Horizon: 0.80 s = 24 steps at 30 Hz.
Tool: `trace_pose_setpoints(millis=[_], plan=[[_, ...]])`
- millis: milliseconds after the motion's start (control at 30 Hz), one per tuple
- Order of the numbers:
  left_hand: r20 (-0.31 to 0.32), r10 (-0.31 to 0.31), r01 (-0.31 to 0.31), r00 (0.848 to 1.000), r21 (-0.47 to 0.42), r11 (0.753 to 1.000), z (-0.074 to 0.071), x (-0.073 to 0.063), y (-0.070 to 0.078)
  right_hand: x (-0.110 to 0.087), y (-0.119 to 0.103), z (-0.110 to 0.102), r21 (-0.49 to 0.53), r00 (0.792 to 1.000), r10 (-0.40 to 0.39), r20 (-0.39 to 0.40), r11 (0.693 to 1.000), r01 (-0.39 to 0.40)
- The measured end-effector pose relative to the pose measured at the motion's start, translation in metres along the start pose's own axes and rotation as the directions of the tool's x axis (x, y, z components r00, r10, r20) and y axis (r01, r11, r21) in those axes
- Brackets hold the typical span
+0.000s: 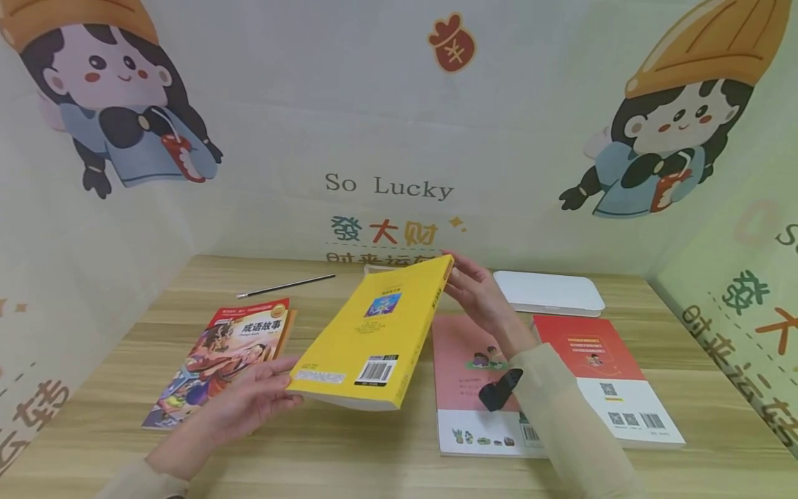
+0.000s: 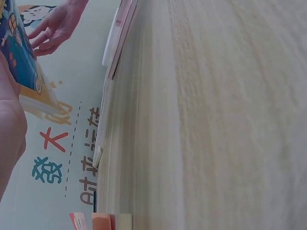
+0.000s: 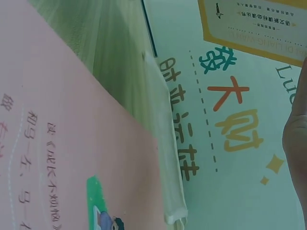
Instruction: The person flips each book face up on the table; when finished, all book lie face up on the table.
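Observation:
Both hands hold a yellow paperback book tilted above the wooden table, its back cover with barcode and small blue picture facing up. My left hand grips the lower left corner, with fingertips at the edge. At the top right corner, by the spine, my right hand holds the book with its fingers partly behind it. In the left wrist view the book's blue illustrated front cover shows beside the left hand. The right wrist view catches a yellow-bordered part of the book above the right hand.
A colourful storybook lies on the left, over an orange-edged one. Behind it is a black pencil. On the right lie a pink book, partly under the right forearm, a red-and-white book and a white case. Printed cloth walls surround the table.

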<state>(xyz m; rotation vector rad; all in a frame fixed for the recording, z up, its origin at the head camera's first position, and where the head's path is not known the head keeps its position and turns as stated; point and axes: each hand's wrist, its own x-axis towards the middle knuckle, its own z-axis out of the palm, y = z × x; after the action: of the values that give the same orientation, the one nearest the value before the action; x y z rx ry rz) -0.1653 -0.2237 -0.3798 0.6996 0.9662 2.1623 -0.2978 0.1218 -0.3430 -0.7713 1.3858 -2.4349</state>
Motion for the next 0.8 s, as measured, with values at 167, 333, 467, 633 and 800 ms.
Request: trace_pose_setpoints(millis=[167, 333, 467, 633, 800], plan=[[0.047, 0.004, -0.003, 0.999, -0.02, 1.0, 0.002, 0.001, 0.0, 0.0, -0.004, 0.001, 0.0, 0.999, -0.017, 0.044, 1.0, 0.017], [0.048, -0.007, 0.007, 0.999, -0.008, 1.0, 0.002, 0.001, -0.001, -0.001, -0.008, 0.0, 0.007, 0.998, -0.012, 0.068, 1.0, 0.012], [0.048, -0.014, 0.014, 0.999, -0.015, 1.0, 0.001, 0.0, -0.001, 0.0, -0.008, -0.001, 0.017, 0.997, -0.002, 0.074, 1.0, 0.001], [0.059, -0.014, 0.013, 0.998, 0.016, 1.0, 0.0, 0.0, -0.001, 0.0, -0.008, -0.001, -0.015, 0.992, -0.014, 0.124, 1.0, 0.016], [0.055, -0.035, 0.032, 0.998, 0.065, 0.997, 0.0, 0.0, 0.0, 0.0, -0.011, -0.001, -0.015, 0.983, -0.002, 0.186, 1.0, 0.004]])
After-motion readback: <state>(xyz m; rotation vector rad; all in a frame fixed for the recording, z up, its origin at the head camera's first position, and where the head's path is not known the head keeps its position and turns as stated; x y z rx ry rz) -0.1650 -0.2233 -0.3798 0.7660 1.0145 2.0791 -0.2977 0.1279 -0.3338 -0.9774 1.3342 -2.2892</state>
